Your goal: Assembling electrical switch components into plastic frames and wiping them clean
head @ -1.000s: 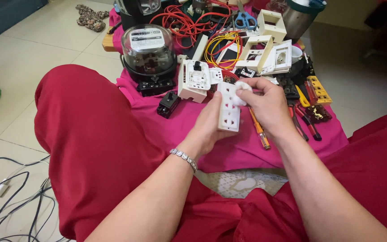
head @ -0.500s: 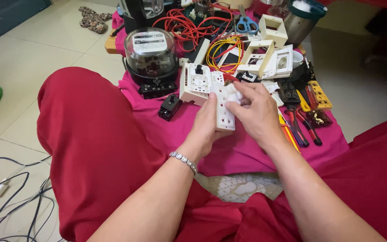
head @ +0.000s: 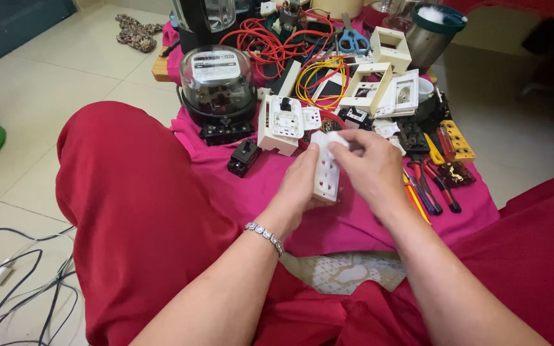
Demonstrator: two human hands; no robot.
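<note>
Over pink cloth [head: 367,218], both hands' grip holds white socket plate [head: 326,172]: left hand [head: 299,186] beneath, right hand [head: 370,170] atop.

Soft, even daylight, sharp at the centre

Glare sits on the clear dome of the meter [head: 217,77] up-left of the grip; shadows under the hands are faint, and the view bends and softens slightly toward the edges, the floor tiles [head: 40,96] brightest.

I am looking down at a home floor turned makeshift electrical workbench: pale floor tiles [head: 46,83] under a pink cloth [head: 354,218] spread with an electricity meter [head: 218,86], white switch plates [head: 379,80], coiled red wires [head: 258,41] and pliers [head: 434,186]. A blender jar [head: 203,16] and a steel pot [head: 431,35] stand behind, household goods beside the parts.
</note>
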